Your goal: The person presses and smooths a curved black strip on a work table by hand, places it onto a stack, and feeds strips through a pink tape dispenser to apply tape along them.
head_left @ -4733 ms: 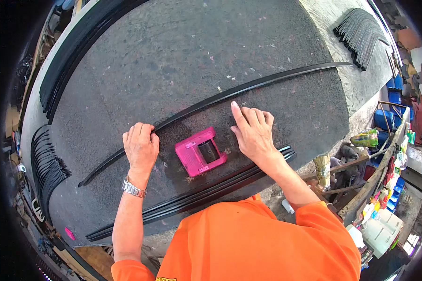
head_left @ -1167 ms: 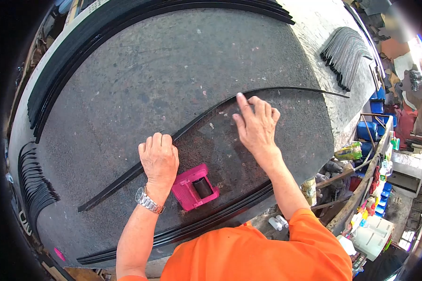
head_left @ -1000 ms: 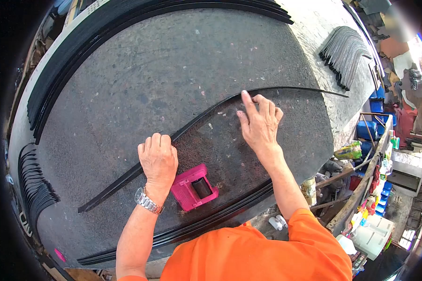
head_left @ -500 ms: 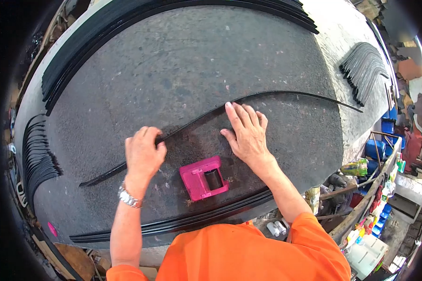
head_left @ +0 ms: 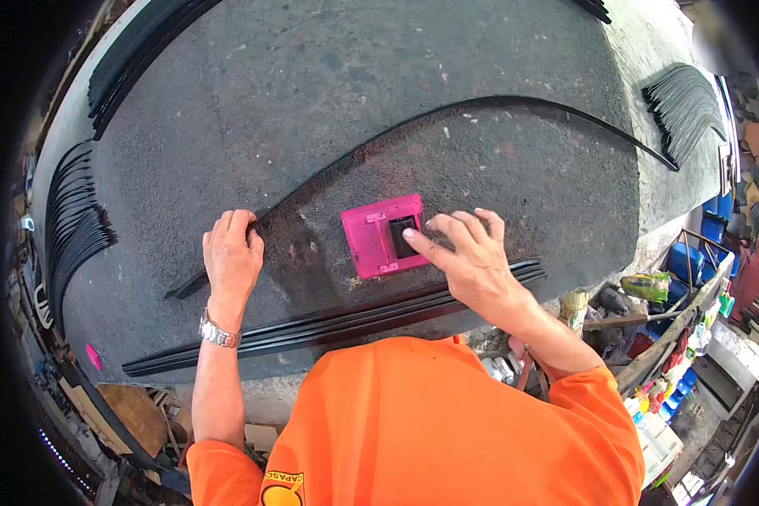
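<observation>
A long, thin black strip [head_left: 491, 99] arches across the dark work surface [head_left: 489, 173], its far right end near the light edge. My left hand [head_left: 233, 261] pinches this strip close to its left end. Beside my right hand [head_left: 479, 270] sits a pink plastic box [head_left: 364, 246] with a black block or roller [head_left: 402, 239] in its opening. My right index finger touches that black part, while the hand's other fingers are spread and half bent, holding nothing.
Several black strips [head_left: 312, 334] lie along the near edge. More strips are stacked at the upper left [head_left: 148, 55], fanned at the left [head_left: 67, 211] and fanned at the right [head_left: 683, 103]. Blue containers [head_left: 686, 261] and a wooden rail [head_left: 649, 375] stand beyond the right edge.
My right hand has left the strip and moved down to the pink box. My left hand still pinches the strip, whose arch now rises higher. The view has shifted.
</observation>
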Action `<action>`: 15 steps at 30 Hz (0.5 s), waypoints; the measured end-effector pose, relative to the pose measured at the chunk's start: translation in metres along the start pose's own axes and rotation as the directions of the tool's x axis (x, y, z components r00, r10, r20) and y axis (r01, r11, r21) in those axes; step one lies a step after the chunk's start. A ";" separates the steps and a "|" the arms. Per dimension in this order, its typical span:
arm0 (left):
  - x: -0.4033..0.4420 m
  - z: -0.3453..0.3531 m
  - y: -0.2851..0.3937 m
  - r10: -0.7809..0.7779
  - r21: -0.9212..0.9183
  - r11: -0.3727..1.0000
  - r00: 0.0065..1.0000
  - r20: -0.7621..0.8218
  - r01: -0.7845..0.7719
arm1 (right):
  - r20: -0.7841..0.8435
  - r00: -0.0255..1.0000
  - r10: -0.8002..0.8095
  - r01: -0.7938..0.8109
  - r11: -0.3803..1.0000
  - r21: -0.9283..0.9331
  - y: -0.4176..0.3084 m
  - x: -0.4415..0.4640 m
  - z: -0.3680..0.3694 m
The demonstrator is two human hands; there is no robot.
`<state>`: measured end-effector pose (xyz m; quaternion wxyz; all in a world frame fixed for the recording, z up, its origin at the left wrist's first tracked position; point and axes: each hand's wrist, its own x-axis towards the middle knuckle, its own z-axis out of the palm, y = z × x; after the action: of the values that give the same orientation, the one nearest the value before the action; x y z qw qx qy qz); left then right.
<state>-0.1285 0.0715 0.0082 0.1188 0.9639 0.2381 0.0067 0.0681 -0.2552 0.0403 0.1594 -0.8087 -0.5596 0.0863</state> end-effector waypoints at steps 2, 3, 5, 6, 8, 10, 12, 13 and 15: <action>-0.005 0.000 0.005 -0.016 -0.001 1.000 1.000 -0.010 0.016 | 0.014 1.000 -0.003 0.003 1.000 -0.018 -0.005 -0.005 0.000; -0.008 0.001 0.005 -0.025 -0.008 1.000 1.000 -0.012 0.025 | 0.007 1.000 -0.008 0.008 1.000 -0.018 -0.006 -0.006 0.001; -0.010 0.006 0.003 -0.050 -0.019 0.999 0.998 -0.027 0.050 | -0.016 1.000 -0.017 0.017 1.000 -0.017 -0.006 -0.005 -0.001; -0.010 0.007 0.002 -0.035 -0.026 0.999 0.998 -0.046 0.034 | -0.019 1.000 -0.022 0.022 1.000 -0.018 -0.007 -0.006 -0.001; -0.011 0.008 0.005 -0.032 -0.011 0.999 0.998 -0.060 0.031 | -0.016 1.000 -0.019 0.019 1.000 0.003 -0.009 -0.006 -0.002; -0.012 0.011 0.006 -0.030 -0.005 1.000 0.997 -0.076 0.030 | -0.058 0.997 0.040 -0.039 0.999 0.025 -0.005 0.001 -0.004; -0.013 0.012 0.009 -0.040 0.010 0.999 0.996 -0.080 0.041 | -0.090 0.990 0.109 -0.108 0.994 0.016 0.003 0.009 -0.006; -0.014 0.013 0.011 -0.047 0.017 0.999 0.996 -0.080 0.048 | -0.134 0.979 0.153 -0.148 0.988 0.046 0.012 0.015 -0.003; -0.015 0.014 0.010 -0.048 0.007 0.999 0.994 -0.097 0.048 | -0.218 0.945 0.245 -0.225 0.968 0.112 0.036 0.027 0.014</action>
<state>-0.1363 0.0531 -0.0029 0.1029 0.9570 0.2667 0.0497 0.1048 -0.2397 0.0156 0.2464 -0.8665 -0.4329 0.0345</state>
